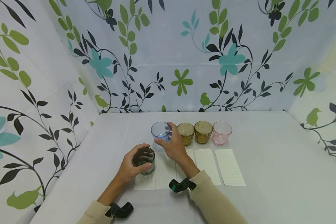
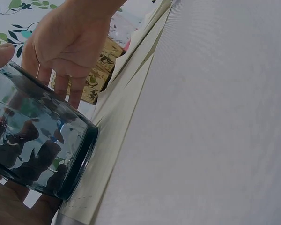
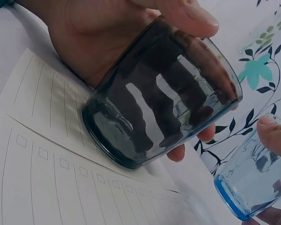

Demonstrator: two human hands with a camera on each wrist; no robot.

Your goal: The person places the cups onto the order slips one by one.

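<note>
Smoky-grey tapered glass tumbler (image 1: 143,156) is clamped inside our left hand (image 1: 128,165), light-blue tapered glass tumbler (image 1: 160,130) inside our right hand (image 1: 175,146), both probably stiff, slippery, fragile, best held mid-wall.

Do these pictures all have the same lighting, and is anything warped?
Head view: brightest, evenly lit; left wrist view: dimmer and greyer, with faint ripple patterns near the top of the white table; right wrist view: also dimmer, and the dark glass warps the fingers behind it into wavy bands.
</note>
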